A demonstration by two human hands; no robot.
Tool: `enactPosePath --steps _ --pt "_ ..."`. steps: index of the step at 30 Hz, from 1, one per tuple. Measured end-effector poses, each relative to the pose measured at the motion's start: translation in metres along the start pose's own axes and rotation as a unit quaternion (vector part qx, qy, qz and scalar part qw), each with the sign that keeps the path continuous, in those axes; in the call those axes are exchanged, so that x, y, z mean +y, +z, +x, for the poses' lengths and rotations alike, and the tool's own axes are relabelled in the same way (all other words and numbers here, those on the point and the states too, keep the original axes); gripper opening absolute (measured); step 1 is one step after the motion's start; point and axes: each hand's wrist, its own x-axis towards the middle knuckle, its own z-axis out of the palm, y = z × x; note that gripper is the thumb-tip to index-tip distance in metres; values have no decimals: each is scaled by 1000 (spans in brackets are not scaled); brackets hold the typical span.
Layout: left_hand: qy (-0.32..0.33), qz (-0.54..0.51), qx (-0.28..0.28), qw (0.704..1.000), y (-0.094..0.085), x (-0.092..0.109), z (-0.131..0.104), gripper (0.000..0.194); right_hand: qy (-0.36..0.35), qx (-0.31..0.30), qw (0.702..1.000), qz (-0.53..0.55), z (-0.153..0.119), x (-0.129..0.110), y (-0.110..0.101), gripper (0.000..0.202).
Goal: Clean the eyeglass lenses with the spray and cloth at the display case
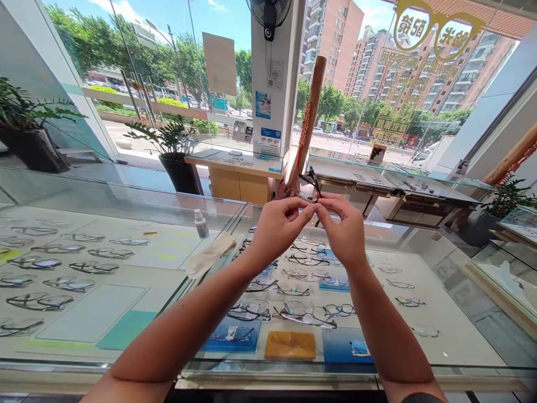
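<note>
1. Left hand [282,223]: fingertips pinched on the dark-framed glasses, beside the right fingertips.
2. Dark-framed glasses [311,182]: held up above the glass display case [453,313], between both hands.
3. Right hand [344,226]: thumb and fingers gripping the same glasses.

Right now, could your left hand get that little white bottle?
Probably yes: nothing seems to stand between the left hand and the white bottle, though that hand is busy with the black eyeglasses.

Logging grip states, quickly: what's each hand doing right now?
Left hand: closed, pinching the black-framed eyeglasses.
Right hand: closed on the same eyeglasses, its fingertips against the left's.
</note>
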Motion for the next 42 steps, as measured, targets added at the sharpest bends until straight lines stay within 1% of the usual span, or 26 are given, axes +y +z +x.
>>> enactPosePath --steps 4,7,10,12,14,17,20,23,25,27,30,35,38,42 --pt "-30 -51 4 998 -4 -7 6 35 -40 5 998 -48 -8 -13 6 14" --pt "-36 -65 -8 997 -8 -10 10 35 -49 -19 996 -70 -11 -22 3 16" --pt "-32 -28 -9 999 -14 -9 12 35 -32 -41 995 -83 -10 -29 -8 16" --pt "-24 33 -21 999 -20 -5 13 32 -11 -20 995 -94 -7 -27 -21 15" --pt "-16 120 -68 990 -24 1 13 27 8 8 994 -111 -5 -15 -36 19" --pt "-16 246 -177 953 -23 8 13 24 49 26 991 -119 -8 18 -58 25" --pt "-9 317 -292 902 -12 6 10 23 91 59 988 -113 -21 59 -73 29" --pt "8 342 -392 854 4 2 1 19 138 84 980 -113 -37 95 -82 32" --pt "11 352 -430 831 15 1 -7 18 157 86 975 -136 -44 112 -86 32" --pt "10 361 -454 815 26 0 -14 18 159 78 970 -166 -47 124 -89 33" --pt "9 369 -486 792 41 -1 -25 18 154 67 966 -195 -47 134 -91 35" --pt "4 406 -537 740 61 -11 -37 19 137 51 963 -226 -48 136 -89 35" --pt "2 414 -545 729 66 -19 -41 19 137 45 961 -235 -49 135 -88 35" --pt "5 421 -544 726 71 -27 -46 19 146 39 960 -236 -49 136 -87 35"
